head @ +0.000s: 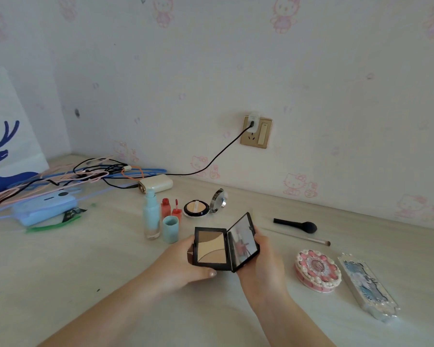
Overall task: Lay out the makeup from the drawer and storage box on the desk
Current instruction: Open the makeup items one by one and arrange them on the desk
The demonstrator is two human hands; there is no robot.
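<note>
Your two hands hold an open black palette point(214, 249) just above the table point(85, 266), near its front middle. Your left hand point(183, 265) grips the pan half, thumb curled along the front edge and fingers behind the left side. Your right hand point(259, 259) grips the mirrored lid, which stands tilted up to the right; the fingers wrap behind it, so how tightly they curl is hard to say.

Behind the palette on the table stand a pale blue bottle point(151, 216) and its blue cap point(171, 229), just beside two red lip tints point(171, 209). Next to them lies an open round compact point(203, 205). To the right lie a black brush point(296, 225) and a thin brush point(301, 237), then a pink round case point(317, 270) and a blue oblong case point(368, 286).

At the back left, cables point(85, 172) tangle near a white power bank point(156, 184), a blue device point(44, 205) and a paper bag point(8, 136).
</note>
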